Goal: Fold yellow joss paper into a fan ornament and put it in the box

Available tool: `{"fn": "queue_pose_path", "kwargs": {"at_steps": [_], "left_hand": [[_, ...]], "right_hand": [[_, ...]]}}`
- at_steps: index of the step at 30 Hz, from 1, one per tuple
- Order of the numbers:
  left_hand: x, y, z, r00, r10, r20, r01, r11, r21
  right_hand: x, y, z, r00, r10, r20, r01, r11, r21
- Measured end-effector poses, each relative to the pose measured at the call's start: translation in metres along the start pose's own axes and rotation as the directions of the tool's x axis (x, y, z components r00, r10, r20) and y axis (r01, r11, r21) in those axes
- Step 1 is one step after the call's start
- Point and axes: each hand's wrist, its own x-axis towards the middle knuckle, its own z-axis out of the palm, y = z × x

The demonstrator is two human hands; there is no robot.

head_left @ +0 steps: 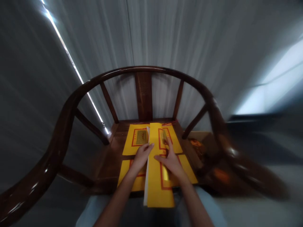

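A folded yellow paper [155, 179] with a red border and a gold patch stands lengthwise in front of me, white inner layers showing along its left edge. My left hand [141, 156] is closed on that left edge, thumb on the yellow face. On the right part of the paper lies my right hand [172, 160], thumb and fingers spread apart. Beneath are more yellow papers with red frames: one at upper left [127, 143], another at upper right [176, 143], one at lower left [123, 176] and one at lower right [189, 176]. The folded paper partly covers them.
The papers lie on the seat of a dark wooden chair [106, 164], whose curved armrail [151, 68] surrounds the work on the far side and both flanks. A cardboard box [201, 136] with orange items stands beyond the right side. Behind rises a grey corrugated wall [156, 34].
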Motion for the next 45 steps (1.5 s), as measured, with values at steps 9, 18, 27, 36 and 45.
{"fn": "queue_pose_path", "kwargs": {"at_steps": [9,18,27,36,45], "left_hand": [[-0.005,-0.01,0.01,0.998,0.001,-0.061,-0.01,0.988,-0.153],[0.001,-0.008,-0.007,0.993,0.079,-0.09,-0.088,0.991,-0.1],[0.015,-0.002,-0.022,0.911,0.281,-0.303,-0.288,0.957,0.023],[0.014,-0.013,-0.012,0.948,0.273,-0.164,-0.273,0.962,0.024],[0.016,-0.015,-0.022,0.932,0.279,-0.23,-0.262,0.96,0.102]], "right_hand": [[0.017,-0.001,0.002,0.978,0.04,-0.202,0.0,0.981,0.192],[0.029,0.0,0.001,0.984,0.158,0.084,-0.171,0.966,0.192],[0.013,-0.011,0.012,0.951,0.213,0.223,-0.247,0.959,0.139],[0.022,-0.007,-0.001,0.99,0.113,0.083,-0.123,0.983,0.137],[0.025,0.002,-0.001,0.989,0.1,0.111,-0.111,0.989,0.102]]}}
